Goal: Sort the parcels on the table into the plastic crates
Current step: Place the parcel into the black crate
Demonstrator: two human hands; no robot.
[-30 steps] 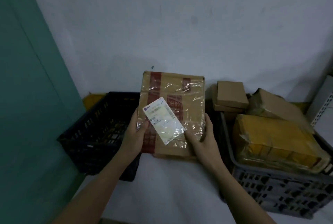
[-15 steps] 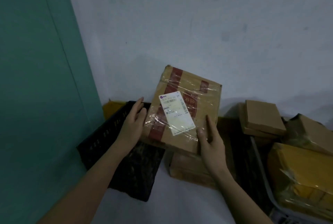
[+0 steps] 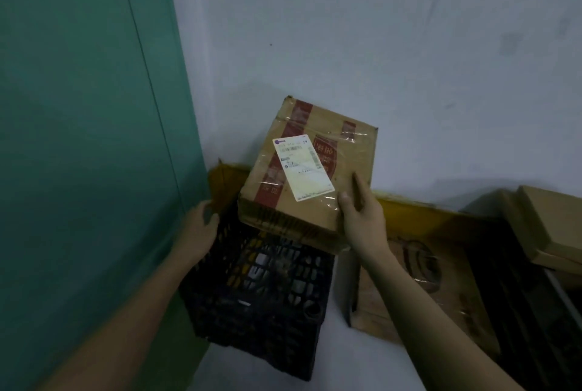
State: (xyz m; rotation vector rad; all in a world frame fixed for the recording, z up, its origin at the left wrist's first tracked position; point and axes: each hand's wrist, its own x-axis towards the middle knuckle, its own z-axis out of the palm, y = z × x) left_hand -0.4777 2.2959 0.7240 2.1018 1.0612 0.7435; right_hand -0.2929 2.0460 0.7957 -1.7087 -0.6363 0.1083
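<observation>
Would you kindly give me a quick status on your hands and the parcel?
Right hand grips the parcel at its near right corner. Left hand off it, open at the black crate. Parcel tilted over the crate's far edge. Nothing in the way.

Parcel shifted over the black crate, left hand off it

Cardboard parcel (image 3: 310, 170), held upright in front of the chest by both hands a second ago, now tilted and carried leftward above the black plastic crate (image 3: 261, 290), near edge dipping toward the crate's opening. Left hand (image 3: 201, 227) no longer on the parcel's side, now spread open at the crate's far left rim. Right hand (image 3: 362, 220) alone gripping the parcel's lower right corner. View swung left: green wall panel (image 3: 88, 139) larger, grey crate of parcels gone from sight.
</observation>
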